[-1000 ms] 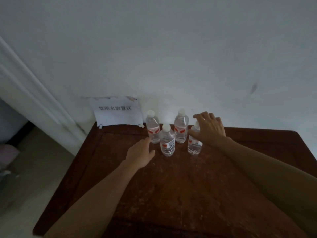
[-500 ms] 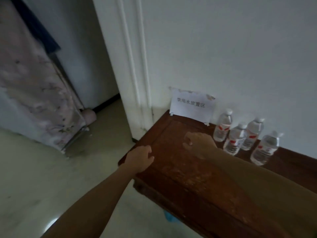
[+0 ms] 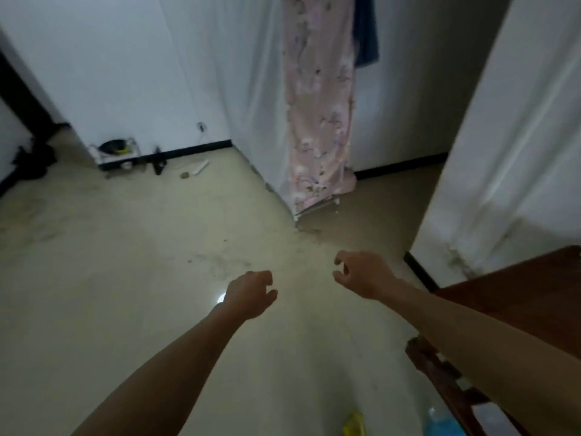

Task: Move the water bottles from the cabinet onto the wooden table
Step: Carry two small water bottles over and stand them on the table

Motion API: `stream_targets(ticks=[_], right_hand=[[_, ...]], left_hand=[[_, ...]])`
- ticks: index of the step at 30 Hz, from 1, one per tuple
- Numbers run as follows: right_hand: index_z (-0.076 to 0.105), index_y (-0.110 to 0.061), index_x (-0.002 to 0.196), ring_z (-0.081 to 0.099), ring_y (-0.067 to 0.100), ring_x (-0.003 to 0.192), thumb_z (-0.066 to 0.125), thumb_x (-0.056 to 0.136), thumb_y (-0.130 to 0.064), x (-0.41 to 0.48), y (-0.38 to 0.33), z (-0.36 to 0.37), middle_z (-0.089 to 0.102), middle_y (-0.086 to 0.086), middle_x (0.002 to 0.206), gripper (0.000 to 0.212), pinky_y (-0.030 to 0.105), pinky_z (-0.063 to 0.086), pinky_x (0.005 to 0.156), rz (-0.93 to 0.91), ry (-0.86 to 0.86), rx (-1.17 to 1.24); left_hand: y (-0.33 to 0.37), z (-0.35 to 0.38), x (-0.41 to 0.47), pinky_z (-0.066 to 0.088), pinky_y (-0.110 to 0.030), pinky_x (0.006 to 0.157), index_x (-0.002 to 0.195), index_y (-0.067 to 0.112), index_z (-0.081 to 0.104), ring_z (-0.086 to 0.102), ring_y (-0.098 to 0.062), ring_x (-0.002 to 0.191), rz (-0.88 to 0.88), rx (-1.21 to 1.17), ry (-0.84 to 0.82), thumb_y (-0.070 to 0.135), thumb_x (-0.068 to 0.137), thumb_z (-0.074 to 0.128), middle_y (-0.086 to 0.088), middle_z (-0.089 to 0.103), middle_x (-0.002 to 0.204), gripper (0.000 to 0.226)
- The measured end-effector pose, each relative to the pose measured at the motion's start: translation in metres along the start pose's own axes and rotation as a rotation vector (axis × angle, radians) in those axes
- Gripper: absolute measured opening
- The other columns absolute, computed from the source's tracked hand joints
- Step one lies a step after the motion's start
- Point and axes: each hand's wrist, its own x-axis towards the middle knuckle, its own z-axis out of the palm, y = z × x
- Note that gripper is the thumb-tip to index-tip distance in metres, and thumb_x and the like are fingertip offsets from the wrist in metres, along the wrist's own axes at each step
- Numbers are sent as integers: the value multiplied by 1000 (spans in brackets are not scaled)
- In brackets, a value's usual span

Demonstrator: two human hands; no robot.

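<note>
1. My left hand [image 3: 250, 294] hangs out in front of me over the pale floor [image 3: 125, 262], fingers loosely curled, holding nothing.
2. My right hand [image 3: 364, 275] is level with it and a little further forward. Its fingers and thumb are bent in a slack claw and are also empty.
3. The two hands are near each other but apart, with bare floor showing between them.
4. The wooden table [image 3: 518, 294] shows only as a dark red-brown corner at my right. It lies beside and behind my right forearm, which crosses in front of its edge, and neither hand touches it.
5. I cannot tell where the water bottles are from this view.
6. Ahead of my hands a pink flowered cloth cover [image 3: 317, 105] hangs down to the floor, with a dark blue garment [image 3: 366, 36] hanging just to its right.
7. A white wall section [image 3: 518, 136] rises behind the table corner, stained dark near its foot.
8. Far off to the left, against the wall, stands a low rack [image 3: 114, 149] with something dark on it, and a white tube [image 3: 196, 168] lies on the floor near it.
9. Close to my feet, a yellow thing [image 3: 353, 424] and a blue thing [image 3: 443, 424] lie at the bottom edge, too blurred to make out.
</note>
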Motion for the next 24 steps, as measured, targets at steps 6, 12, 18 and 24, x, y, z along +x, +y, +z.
stream_targets(ticks=[6, 12, 18, 24], right_hand=[[58, -26, 118, 63, 19, 91, 53, 90, -49, 142, -120, 55, 69, -2, 103, 36, 28, 43, 74, -278, -80, -9], [56, -26, 118, 63, 21, 98, 52, 89, -47, 277, -243, 89, 68, -1, 107, 36, 31, 47, 83, -513, -171, 19], [58, -26, 114, 63, 20, 99, 53, 88, -45, 376, -399, 121, 69, -4, 103, 32, 30, 45, 84, -800, -208, 29], [57, -25, 114, 62, 20, 98, 53, 89, -44, 415, -542, 179, 69, -5, 100, 32, 30, 45, 82, -1053, -281, 10]], left_hand=[[-150, -17, 8, 44, -31, 86, 121, 25, 57, 58, -23, 109, -305, -68, 15, 45, 93, 54, -4, 63, 118, 35], [-275, -52, 22, 44, -32, 84, 121, 24, 57, 58, -23, 108, -584, -94, 75, 45, 93, 53, -5, 62, 119, 35], [-395, -72, -1, 45, -33, 85, 119, 24, 56, 58, -25, 107, -876, -163, 125, 44, 94, 51, -6, 62, 121, 33], [-503, -64, -42, 44, -33, 88, 121, 24, 54, 55, -25, 111, -1096, -223, 115, 44, 95, 48, -5, 59, 125, 33]])
